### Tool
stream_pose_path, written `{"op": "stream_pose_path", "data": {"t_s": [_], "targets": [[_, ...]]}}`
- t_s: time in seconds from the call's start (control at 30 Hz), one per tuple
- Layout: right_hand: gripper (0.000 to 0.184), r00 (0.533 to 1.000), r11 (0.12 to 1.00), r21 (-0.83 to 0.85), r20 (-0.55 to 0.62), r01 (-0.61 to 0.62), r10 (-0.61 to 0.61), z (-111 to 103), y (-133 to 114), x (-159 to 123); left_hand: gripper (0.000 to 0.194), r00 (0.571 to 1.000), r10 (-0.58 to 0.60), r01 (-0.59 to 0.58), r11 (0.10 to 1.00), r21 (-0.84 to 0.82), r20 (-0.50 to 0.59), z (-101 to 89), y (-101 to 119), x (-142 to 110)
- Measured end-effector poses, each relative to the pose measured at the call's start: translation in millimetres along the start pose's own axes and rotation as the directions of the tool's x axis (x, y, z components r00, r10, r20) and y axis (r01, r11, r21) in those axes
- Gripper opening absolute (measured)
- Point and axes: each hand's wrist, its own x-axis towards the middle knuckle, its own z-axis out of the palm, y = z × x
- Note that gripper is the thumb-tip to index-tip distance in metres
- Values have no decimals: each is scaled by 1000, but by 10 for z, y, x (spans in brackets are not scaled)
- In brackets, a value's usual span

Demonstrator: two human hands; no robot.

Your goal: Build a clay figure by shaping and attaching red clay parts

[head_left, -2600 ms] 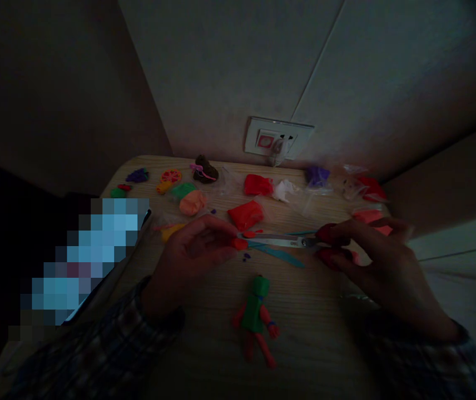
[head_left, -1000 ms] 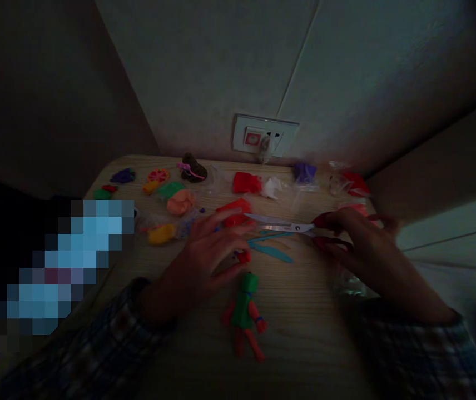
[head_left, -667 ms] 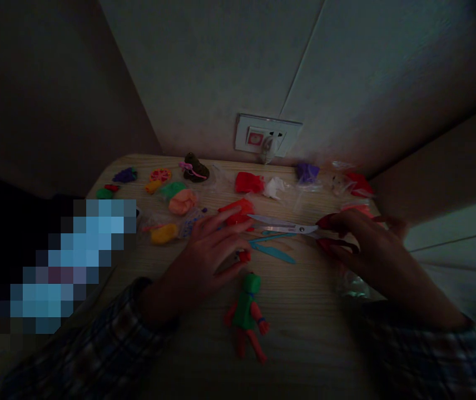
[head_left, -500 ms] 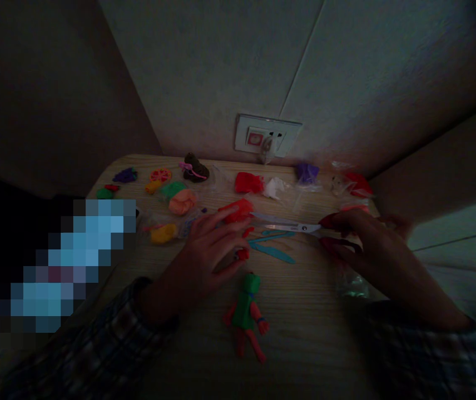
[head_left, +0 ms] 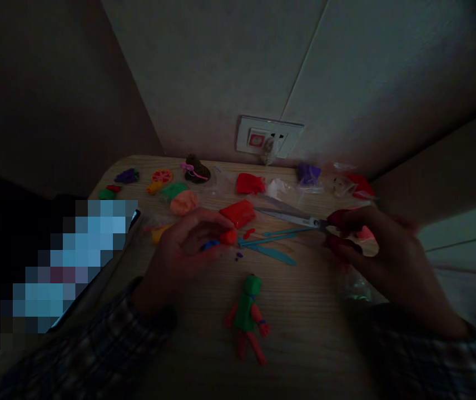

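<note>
My left hand (head_left: 175, 250) pinches a small orange-red lump of clay (head_left: 228, 237) between thumb and fingers. A blue piece (head_left: 210, 245) shows behind those fingers; whether they touch it I cannot tell. My right hand (head_left: 383, 250) grips scissors (head_left: 311, 222) by their red handles, with the blades parted and pointing left. Near the blade tips lies a red clay packet (head_left: 238, 213). Blue modelling tools (head_left: 277, 255) rest below the blades, beside a red scrap (head_left: 249, 233). Closer to me lies a clay figure (head_left: 247, 305) with a green body and orange-red limbs.
Along the back of the wooden table (head_left: 305, 344) are bagged clay lumps, including a red one (head_left: 250, 183) and a purple one (head_left: 308, 173), and a brown clay shape (head_left: 197, 169). A lit, blurred-out screen (head_left: 83, 261) stands left. A wall socket (head_left: 269, 136) holds a plug.
My left hand has drawn back from the red packet and now pinches the orange-red lump. The scissors have shifted slightly right, their blades spread wider.
</note>
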Motion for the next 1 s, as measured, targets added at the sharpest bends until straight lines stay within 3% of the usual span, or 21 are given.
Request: {"op": "stream_pose_path", "data": {"t_s": [0.17, 0.4, 0.7, 1.0], "targets": [[17, 1000, 998, 66, 0, -7, 7, 34, -132, 3, 22, 997, -80, 78, 990, -120, -8, 14, 12, 18], [11, 988, 987, 156, 143, 39, -61, 67, -326, 40, 29, 996, -92, 88, 979, -184, -16, 16, -13, 20], [10, 990, 985, 161, 114, 63, -82, 146, -330, 12, 25, 991, -128, 121, 976, -180, -28, 15, -29, -14], [15, 993, 993, 49, -40, -107, 109, 212, -201, 31, 20, 985, -163, 151, 972, -178, -55, 24, -69, 11]]}}
